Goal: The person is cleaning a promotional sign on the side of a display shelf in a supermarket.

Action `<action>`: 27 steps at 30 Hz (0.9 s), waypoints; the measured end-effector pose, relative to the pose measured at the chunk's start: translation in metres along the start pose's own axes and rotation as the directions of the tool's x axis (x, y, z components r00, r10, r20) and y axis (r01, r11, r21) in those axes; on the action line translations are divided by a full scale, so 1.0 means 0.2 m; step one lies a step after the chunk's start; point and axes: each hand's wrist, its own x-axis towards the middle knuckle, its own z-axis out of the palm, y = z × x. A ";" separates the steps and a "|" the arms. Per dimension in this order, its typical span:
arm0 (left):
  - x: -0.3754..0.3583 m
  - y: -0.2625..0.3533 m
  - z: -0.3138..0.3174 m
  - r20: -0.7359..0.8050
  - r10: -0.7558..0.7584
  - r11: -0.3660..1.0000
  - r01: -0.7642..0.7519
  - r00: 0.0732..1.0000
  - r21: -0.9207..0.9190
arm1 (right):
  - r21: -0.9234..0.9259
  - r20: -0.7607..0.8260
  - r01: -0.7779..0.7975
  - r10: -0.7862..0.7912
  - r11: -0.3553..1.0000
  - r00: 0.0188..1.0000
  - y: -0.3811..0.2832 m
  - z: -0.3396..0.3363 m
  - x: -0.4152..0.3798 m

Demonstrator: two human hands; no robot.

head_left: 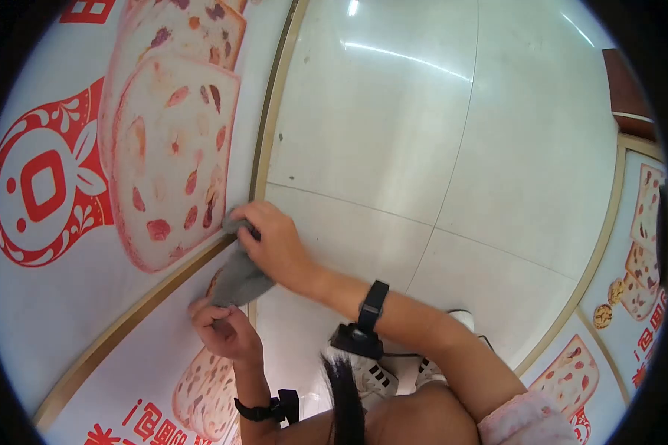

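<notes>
A grey cloth (pixel 239 278) hangs between my two hands, against the gold-coloured edge strip (pixel 156 297) of a printed panel. My right hand (pixel 273 245) grips its upper end at the corner where the strips meet, fingers bent round it. Lower down and to the left, my left hand (pixel 226 330) pinches the cloth's bottom end in front of the lower panel. Both wrists wear black straps with small devices.
Large panels (pixel 59 311) with red and pink bread pictures stand on the left. Pale floor tiles (pixel 378 148) spread across the middle. More gold-edged panels (pixel 608 356) are at the right, near a dark brown object (pixel 629 85). White shoes (pixel 375 377) show below.
</notes>
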 end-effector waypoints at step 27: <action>-0.01 0.10 0.03 0.341 0.120 0.968 -0.186 0.932 0.167 | -0.227 -0.507 -0.075 -0.052 0.971 0.860 0.12 -0.24 0.43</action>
